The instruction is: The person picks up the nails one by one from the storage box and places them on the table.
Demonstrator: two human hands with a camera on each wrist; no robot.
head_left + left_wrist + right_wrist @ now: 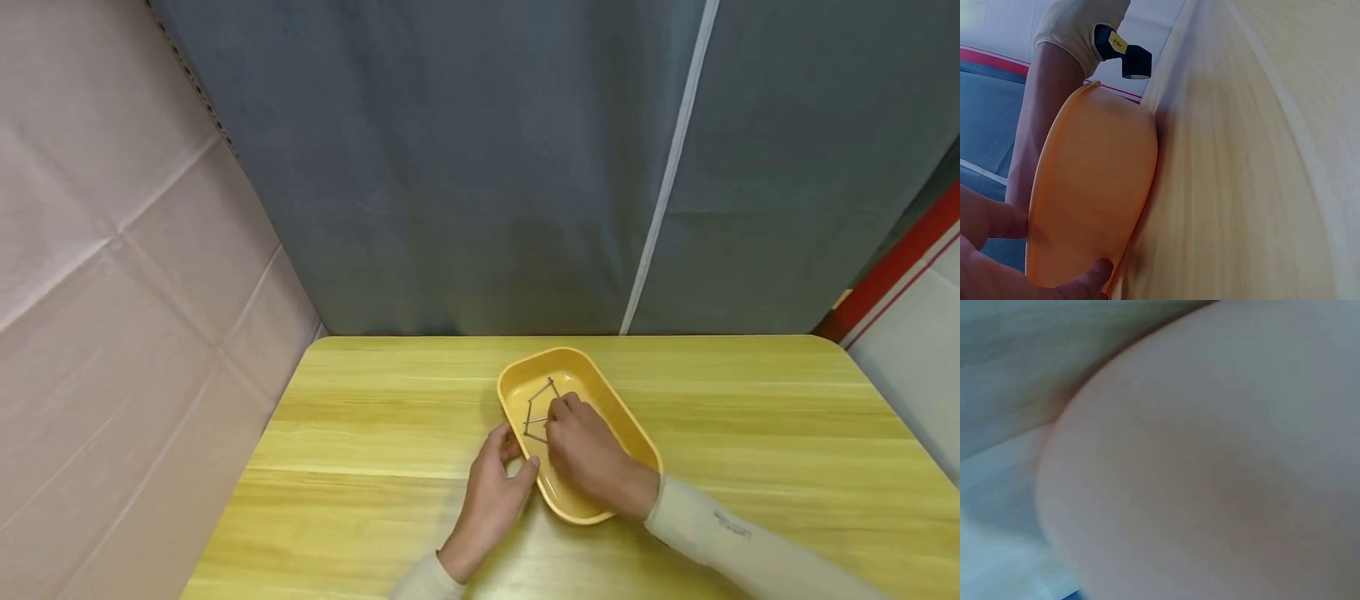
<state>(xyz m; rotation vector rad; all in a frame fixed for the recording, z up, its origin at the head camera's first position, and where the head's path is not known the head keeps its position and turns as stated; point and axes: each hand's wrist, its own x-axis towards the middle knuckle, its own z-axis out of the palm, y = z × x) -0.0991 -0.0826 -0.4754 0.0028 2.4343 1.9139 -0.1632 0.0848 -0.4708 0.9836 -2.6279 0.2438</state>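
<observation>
A yellow rectangular tray (626, 417) with rounded corners lies slanted on the wooden table. Inside it, thin metal nail-like rods (528, 415) lie end to end in an angular outline, with one across it. My left hand (491, 487) holds the near left wall, thumb at the rim and fingers against the outside; the left wrist view shows the fingers (1094, 275) on the orange-looking outer wall. My right hand (588, 446) reaches into the tray with curled fingers right at the rods, whose right ends pass under it. Its fingertips are hidden, and I cannot tell exactly which rod they pinch.
The wooden table (360, 450) spreads out on both sides of the tray. A dark grey curtain (450, 167) with a white strip hangs behind its far edge. Pale panels (135, 333) stand on the left, and a red-edged white panel (915, 308) on the right.
</observation>
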